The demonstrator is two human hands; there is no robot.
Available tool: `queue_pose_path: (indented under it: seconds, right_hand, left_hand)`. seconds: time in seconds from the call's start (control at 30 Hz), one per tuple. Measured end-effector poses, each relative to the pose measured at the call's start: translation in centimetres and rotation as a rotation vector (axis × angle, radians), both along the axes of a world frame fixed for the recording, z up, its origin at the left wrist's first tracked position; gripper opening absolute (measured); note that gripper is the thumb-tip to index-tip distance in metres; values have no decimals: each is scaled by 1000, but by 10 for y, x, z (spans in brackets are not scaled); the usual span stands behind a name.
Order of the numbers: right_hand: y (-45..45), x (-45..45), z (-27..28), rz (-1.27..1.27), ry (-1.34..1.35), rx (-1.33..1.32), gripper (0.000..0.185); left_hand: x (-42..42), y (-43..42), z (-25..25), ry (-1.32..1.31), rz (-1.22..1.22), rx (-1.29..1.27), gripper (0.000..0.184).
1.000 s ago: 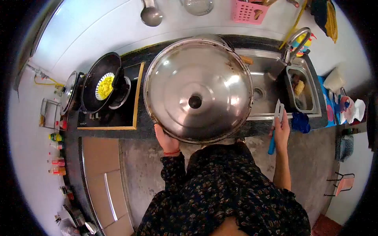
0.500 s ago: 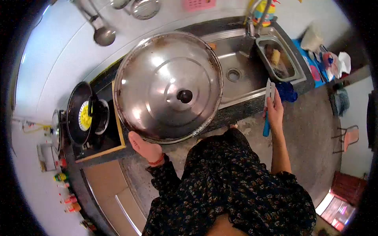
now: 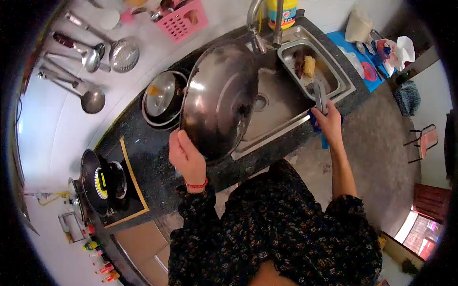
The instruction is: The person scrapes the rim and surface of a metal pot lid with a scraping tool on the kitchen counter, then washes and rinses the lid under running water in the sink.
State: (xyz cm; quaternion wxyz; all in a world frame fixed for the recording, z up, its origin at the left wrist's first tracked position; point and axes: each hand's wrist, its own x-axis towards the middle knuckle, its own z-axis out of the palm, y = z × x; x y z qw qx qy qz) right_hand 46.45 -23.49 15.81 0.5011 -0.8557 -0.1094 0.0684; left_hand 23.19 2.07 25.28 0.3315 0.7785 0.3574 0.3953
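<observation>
My left hand (image 3: 187, 155) grips the near rim of a large metal lid (image 3: 217, 102), thumb on the visible face. The lid stands steeply tilted over the counter and the sink's left edge; its knob is not visible. My right hand (image 3: 329, 125) is closed around a blue-handled knife with a slotted blade (image 3: 320, 95), its tip pointing up toward a metal basin (image 3: 339, 88). In that basin lie a pale yellow piece of food (image 3: 309, 66) and a dark brown piece (image 3: 299, 63). The basin sits at the right end of the sink (image 3: 274, 102).
Nested bowls (image 3: 160, 95) stand on the counter (image 3: 152, 157), left of the lid. A black wok (image 3: 93, 181) is on the cooktop at far left. Ladles (image 3: 93, 101) and a pink basket (image 3: 181, 21) hang on the wall. The faucet (image 3: 257, 40) rises behind the sink.
My left hand has taken hold of the lid's rim and tipped it up on edge, uncovering the nested bowls. My right hand, still holding the knife, has moved slightly. The view has shifted.
</observation>
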Motion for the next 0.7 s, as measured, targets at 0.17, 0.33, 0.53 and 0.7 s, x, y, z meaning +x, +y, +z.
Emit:
queue_pose_path:
  seconds: [0.17, 0.33, 0.53, 0.7]
  right_hand:
    - [21, 98, -19, 174, -168, -149, 30]
    - [75, 185, -24, 310, -496, -239, 33]
    - [157, 278, -60, 454, -593, -416, 29]
    - [181, 290, -85, 565, -362, -633, 27]
  left_hand:
    - [73, 1, -30, 93, -14, -26, 23]
    - [122, 3, -64, 133, -20, -95, 24]
    - [170, 26, -102, 179, -94, -158, 24]
    - [205, 47, -134, 208, -199, -232, 29]
